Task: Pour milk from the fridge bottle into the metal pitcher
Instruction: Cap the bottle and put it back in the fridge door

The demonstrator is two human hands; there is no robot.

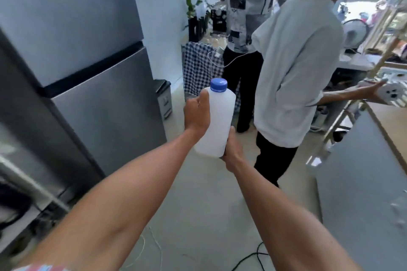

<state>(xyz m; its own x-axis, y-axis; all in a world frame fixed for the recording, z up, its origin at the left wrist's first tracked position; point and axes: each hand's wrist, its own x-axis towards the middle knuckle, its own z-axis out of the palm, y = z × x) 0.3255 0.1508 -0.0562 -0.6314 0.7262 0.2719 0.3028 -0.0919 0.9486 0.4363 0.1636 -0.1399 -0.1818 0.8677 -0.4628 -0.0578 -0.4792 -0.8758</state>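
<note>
Bottle (217,121) upright w/ blue cap (218,84) on, long axis near vertical, mid-air over floor by fridge (92,55). My left hand (197,114) wraps its side, right hand (231,149) cups the base. Pitcher not in view; bench (361,193) to my right.

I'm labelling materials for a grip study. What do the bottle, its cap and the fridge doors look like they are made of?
The bottle looks like matt, milky white plastic, with soft rounded shoulders. Its cap seems to be blue moulded plastic, ribbed round the edge. The fridge doors look like brushed grey metal with a dull sheen, possibly a coated finish.
</note>
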